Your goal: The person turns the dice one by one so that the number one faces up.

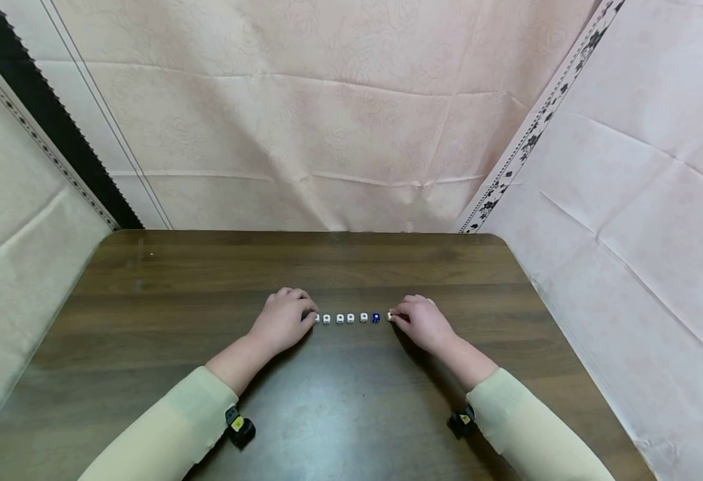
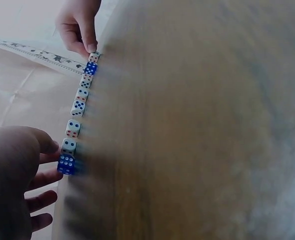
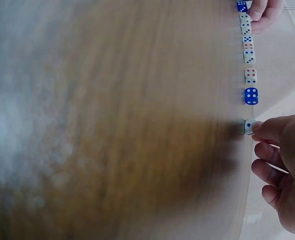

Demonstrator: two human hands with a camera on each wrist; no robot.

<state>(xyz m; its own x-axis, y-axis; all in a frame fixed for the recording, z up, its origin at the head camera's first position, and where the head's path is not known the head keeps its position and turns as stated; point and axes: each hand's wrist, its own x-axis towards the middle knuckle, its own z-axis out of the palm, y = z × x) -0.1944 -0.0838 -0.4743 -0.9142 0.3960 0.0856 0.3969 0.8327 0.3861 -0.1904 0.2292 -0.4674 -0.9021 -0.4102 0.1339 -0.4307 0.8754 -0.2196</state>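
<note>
Several white dice (image 1: 340, 318) and a blue die (image 1: 376, 318) stand in a straight row on the wooden table. At the left end, my left hand (image 1: 285, 319) hovers low over the row. Its loosely bent, spread fingers (image 2: 43, 201) are right beside another blue die (image 2: 66, 164), which the hand covers in the head view. The left thumb is close to the neighbouring white die (image 2: 69, 146). At the right end, my right hand (image 1: 424, 322) pinches a white die (image 3: 249, 126) by its thumb and fingertips, a small gap away from the blue die.
The brown wooden table (image 1: 339, 401) runs to its far edge behind the row. Pale patterned cloth (image 1: 327, 133) hangs behind and along both sides. A dark wrist device (image 1: 240, 429) is on the left forearm, another (image 1: 462, 421) on the right.
</note>
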